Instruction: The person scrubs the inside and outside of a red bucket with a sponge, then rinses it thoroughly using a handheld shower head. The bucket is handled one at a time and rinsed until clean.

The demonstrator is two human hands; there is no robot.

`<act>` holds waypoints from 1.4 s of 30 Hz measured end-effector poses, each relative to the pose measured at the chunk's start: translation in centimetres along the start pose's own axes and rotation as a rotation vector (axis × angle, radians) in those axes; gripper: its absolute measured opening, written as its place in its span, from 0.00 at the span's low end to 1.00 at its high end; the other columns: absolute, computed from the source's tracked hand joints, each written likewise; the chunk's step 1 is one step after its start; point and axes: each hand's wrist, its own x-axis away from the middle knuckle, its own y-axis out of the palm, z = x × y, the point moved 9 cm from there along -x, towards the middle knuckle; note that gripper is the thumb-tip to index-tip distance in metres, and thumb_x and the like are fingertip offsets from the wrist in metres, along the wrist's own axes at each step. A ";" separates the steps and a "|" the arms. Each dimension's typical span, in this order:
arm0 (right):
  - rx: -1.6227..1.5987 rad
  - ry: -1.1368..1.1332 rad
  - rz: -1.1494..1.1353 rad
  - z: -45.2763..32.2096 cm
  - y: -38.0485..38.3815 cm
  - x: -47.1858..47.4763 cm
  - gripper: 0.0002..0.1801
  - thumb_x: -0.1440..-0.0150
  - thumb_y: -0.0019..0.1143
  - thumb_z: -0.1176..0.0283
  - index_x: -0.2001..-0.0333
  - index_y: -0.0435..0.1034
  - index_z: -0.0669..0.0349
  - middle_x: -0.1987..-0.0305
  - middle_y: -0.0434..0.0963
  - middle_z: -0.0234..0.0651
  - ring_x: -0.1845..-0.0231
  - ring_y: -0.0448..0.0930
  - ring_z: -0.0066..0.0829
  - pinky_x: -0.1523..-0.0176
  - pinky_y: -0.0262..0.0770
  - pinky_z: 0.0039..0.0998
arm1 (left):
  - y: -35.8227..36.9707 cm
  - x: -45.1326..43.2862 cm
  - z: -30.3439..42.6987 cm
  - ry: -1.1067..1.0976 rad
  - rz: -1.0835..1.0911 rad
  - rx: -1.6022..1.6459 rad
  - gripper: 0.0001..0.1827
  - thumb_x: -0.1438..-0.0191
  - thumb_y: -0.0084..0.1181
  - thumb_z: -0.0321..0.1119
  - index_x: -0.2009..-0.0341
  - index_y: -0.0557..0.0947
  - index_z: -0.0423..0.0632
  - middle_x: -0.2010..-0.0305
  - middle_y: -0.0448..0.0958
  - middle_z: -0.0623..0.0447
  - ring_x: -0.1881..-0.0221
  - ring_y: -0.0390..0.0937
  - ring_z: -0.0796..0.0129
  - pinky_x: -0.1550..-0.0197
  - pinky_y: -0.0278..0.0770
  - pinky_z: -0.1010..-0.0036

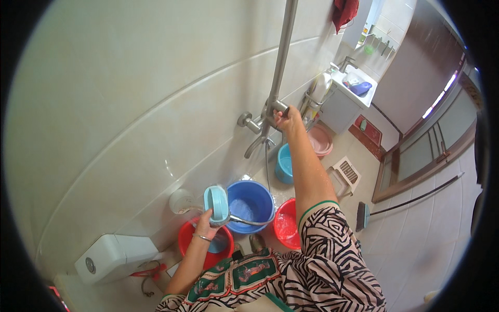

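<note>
My left hand grips a light blue plastic brush or container with a ridged face, and a shower head appears to lie under it. From there a metal shower hose crosses over a blue bucket and rises to the wall-mounted shower mixer. My right hand has its fingers around the knob at the mixer's right end. Below my left forearm stands a red bucket with something blue inside. Another red basin, holding sudsy water, is partly behind my right arm.
A turquoise bucket, pink basins and a plastic stool stand beyond my right arm. A broom leans at the right. The toilet cistern is at lower left; a washbasin cabinet stands farther back.
</note>
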 end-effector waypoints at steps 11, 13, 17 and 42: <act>0.004 -0.106 -0.071 -0.1 1.2 1.7 0.19 0.40 0.47 0.57 0.63 0.66 0.65 0.72 0.71 0.40 0.79 0.71 0.31 0.75 0.67 0.28 | -1.2 -1.4 -1.0 0.008 -0.048 -0.020 0.25 0.43 0.46 0.40 0.44 0.67 0.39 0.48 0.72 0.39 0.50 0.74 0.48 0.49 0.74 0.49; -0.012 -0.120 -0.079 -0.3 1.3 1.5 0.16 0.41 0.48 0.60 0.62 0.64 0.65 0.70 0.71 0.40 0.79 0.71 0.31 0.76 0.67 0.29 | -1.0 -1.4 -1.2 0.011 -0.070 -0.035 0.23 0.44 0.48 0.38 0.46 0.69 0.39 0.51 0.74 0.42 0.53 0.76 0.52 0.52 0.77 0.53; 0.020 -0.133 -0.105 -0.6 1.2 0.9 0.16 0.41 0.47 0.61 0.60 0.63 0.64 0.69 0.72 0.46 0.81 0.71 0.30 0.76 0.68 0.29 | -0.1 -0.4 -0.9 0.025 -0.089 -0.062 0.20 0.46 0.51 0.35 0.50 0.73 0.39 0.56 0.77 0.47 0.58 0.78 0.59 0.57 0.79 0.61; 0.807 -0.581 -0.288 5.3 -5.7 10.6 0.15 0.41 0.50 0.61 0.60 0.70 0.63 0.70 0.77 0.37 0.74 0.78 0.25 0.70 0.73 0.23 | 4.6 -0.7 -0.8 0.084 -0.169 -0.236 0.19 0.48 0.53 0.29 0.51 0.74 0.36 0.57 0.78 0.48 0.60 0.79 0.61 0.57 0.79 0.66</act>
